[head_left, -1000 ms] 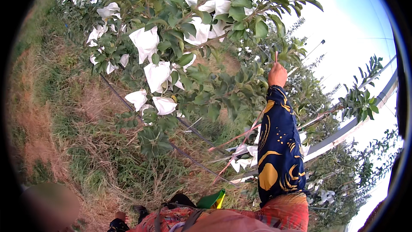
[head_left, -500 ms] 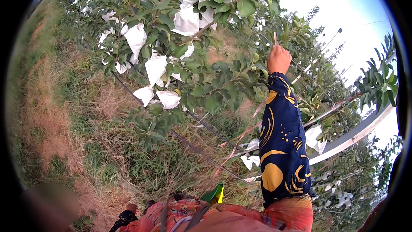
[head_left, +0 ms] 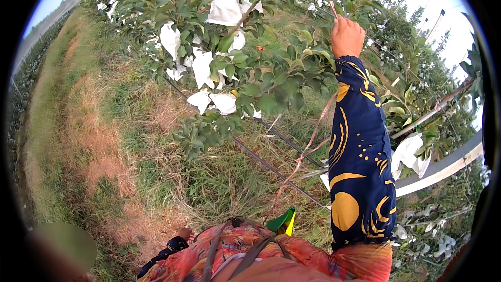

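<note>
One thin pink strip point(head_left: 333, 8) is jutting from the top of the raised right hand point(head_left: 348, 36), its long axis running upward and leaning slightly left. Closed fingers are grasping it, right of a leafy branch point(head_left: 292, 70). The left hand point(head_left: 184, 233) is hanging low; its grip cannot be told. Compared with half a second ago, the right hand is sitting higher in view and the strip is leaning further left.

White bags point(head_left: 202, 68) hang among leaves point(head_left: 268, 102) left of the grip point(head_left: 347, 37). Well below and left of it run two dark lines point(head_left: 266, 163) over grass point(head_left: 209, 188); a bare reddish path point(head_left: 102, 169) lies farther left, and a pale beam point(head_left: 448, 170) curves below right.
</note>
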A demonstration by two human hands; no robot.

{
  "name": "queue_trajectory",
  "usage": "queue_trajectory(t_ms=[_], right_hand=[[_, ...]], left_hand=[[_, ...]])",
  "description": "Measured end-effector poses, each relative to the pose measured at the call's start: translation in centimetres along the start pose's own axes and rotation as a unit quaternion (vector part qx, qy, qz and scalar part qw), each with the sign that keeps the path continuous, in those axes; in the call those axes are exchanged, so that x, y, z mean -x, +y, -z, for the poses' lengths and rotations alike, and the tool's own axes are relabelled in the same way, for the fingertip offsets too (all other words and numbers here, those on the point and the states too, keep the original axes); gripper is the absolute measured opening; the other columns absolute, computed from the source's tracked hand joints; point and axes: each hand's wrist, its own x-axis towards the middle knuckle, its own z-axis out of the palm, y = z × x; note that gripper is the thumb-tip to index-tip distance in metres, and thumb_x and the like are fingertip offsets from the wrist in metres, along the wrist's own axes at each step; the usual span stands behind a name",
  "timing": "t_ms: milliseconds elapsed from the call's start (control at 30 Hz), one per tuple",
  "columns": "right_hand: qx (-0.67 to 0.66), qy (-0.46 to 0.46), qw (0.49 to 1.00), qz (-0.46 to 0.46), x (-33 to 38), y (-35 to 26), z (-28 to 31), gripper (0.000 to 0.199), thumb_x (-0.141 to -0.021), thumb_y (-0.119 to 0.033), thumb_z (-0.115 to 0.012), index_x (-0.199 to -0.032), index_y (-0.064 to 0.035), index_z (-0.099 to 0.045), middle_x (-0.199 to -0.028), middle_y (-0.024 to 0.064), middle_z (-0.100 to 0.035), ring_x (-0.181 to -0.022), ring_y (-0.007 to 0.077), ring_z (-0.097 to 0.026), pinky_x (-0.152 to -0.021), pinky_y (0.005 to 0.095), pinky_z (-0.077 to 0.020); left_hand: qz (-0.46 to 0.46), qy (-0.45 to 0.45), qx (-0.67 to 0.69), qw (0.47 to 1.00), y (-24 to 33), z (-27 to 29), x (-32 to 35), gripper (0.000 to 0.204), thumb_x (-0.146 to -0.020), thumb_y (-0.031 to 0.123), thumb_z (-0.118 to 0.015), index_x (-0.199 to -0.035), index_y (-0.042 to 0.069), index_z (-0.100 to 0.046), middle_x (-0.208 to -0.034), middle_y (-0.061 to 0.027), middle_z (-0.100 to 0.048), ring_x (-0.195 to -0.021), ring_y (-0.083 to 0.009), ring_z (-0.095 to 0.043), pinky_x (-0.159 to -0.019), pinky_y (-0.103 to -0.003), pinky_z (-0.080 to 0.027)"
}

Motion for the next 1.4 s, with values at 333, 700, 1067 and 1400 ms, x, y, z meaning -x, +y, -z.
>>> queue_trajectory(t_ms=[333,700,1067,1400], right_hand=[[-0.009,0.001,1.000,0.001,0.0,0.6,-0.3,0.025,-0.090,-0.028,-0.048,-0.105,-0.0137,-0.062,-0.100,0.0022,-0.064,-0.095,0.0231,-0.057,-0.088,0.0392,-0.0387],[-0.028,0.066,0.997,0.029,-0.1,1.2,-0.8,0.019,-0.088,-0.027,-0.049,-0.089,-0.0117,-0.061,-0.088,0.0030,-0.064,-0.090,0.0243,-0.057,-0.084,0.0403,-0.0392],[0.000,-0.039,0.999,0.009,-0.3,0.9,0.0,0.028,-0.092,-0.029,-0.046,-0.111,-0.0138,-0.060,-0.106,0.0015,-0.062,-0.100,0.0226,-0.055,-0.090,0.0386,-0.0380],[-0.013,-0.011,1.000,0.012,-0.4,0.6,0.6,0.026,-0.090,-0.026,-0.049,-0.108,-0.0129,-0.062,-0.101,0.0021,-0.064,-0.097,0.0227,-0.056,-0.089,0.0384,-0.0372]], left_hand=[[-0.025,0.051,-0.041,0.998,-0.6,-1.8,3.6,0.019,-0.072,0.025,-0.064,-0.075,0.007,-0.060,-0.078,-0.0113,-0.063,-0.079,-0.0322,-0.062,-0.066,-0.042,-0.050],[0.011,0.053,-0.030,0.998,1.9,-0.7,3.8,0.025,-0.079,0.029,-0.058,-0.076,0.004,-0.060,-0.077,-0.0156,-0.062,-0.078,-0.0332,-0.062,-0.067,-0.043,-0.050],[0.050,0.016,-0.044,0.998,2.8,-1.3,5.7,0.023,-0.063,0.022,-0.068,-0.079,0.006,-0.062,-0.080,-0.0149,-0.064,-0.084,-0.0345,-0.062,-0.074,-0.043,-0.050],[0.016,0.061,0.025,0.998,0.8,-5.4,4.5,0.032,-0.058,0.016,-0.072,-0.087,0.008,-0.062,-0.086,-0.0157,-0.063,-0.089,-0.0363,-0.060,-0.076,-0.043,-0.049]])
